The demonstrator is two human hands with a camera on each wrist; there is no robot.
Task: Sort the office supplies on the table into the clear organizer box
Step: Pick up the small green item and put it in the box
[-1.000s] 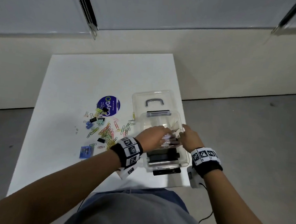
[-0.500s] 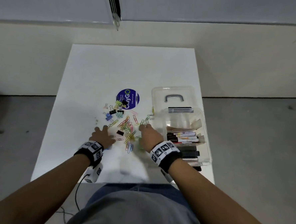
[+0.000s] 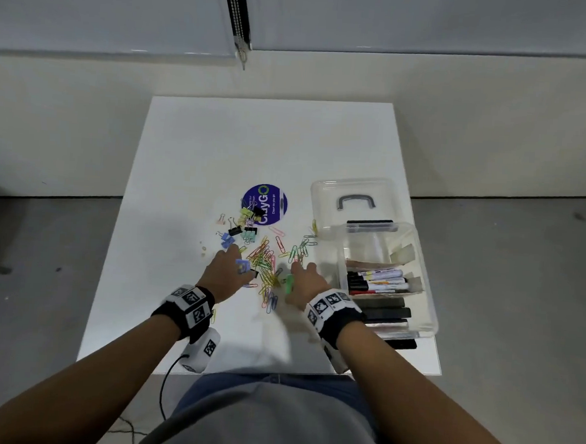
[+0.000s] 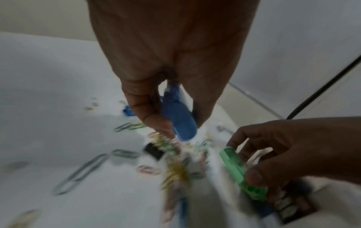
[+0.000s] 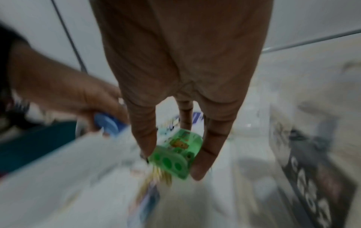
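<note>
On the white table [image 3: 192, 167], my left hand [image 3: 239, 266] pinches a small blue item [image 4: 179, 120] between thumb and fingers, just above the heap of coloured paper clips [image 3: 265, 261]. To its right, my right hand [image 3: 293, 276] holds a translucent green sharpener [image 5: 175, 152] between fingertips and thumb, also over the clips. The blue item [image 3: 242, 265] and the green sharpener [image 3: 289, 283] both show in the head view. The clear organizer box [image 3: 427, 298] stands open at the table's right edge, holding markers [image 3: 377, 278] and black items [image 3: 382, 309].
The box's clear lid [image 3: 354, 201] with a grey handle lies flat behind the box. Several binder clips [image 3: 243, 229] lie beside a round purple disc [image 3: 264, 204]. More paper clips [image 3: 303, 248] are scattered close to the box. Both wrist views are motion-blurred.
Both hands left the organizer box and swung left to the clip heap. The left hand has picked up the blue item and the right hand the green sharpener.
</note>
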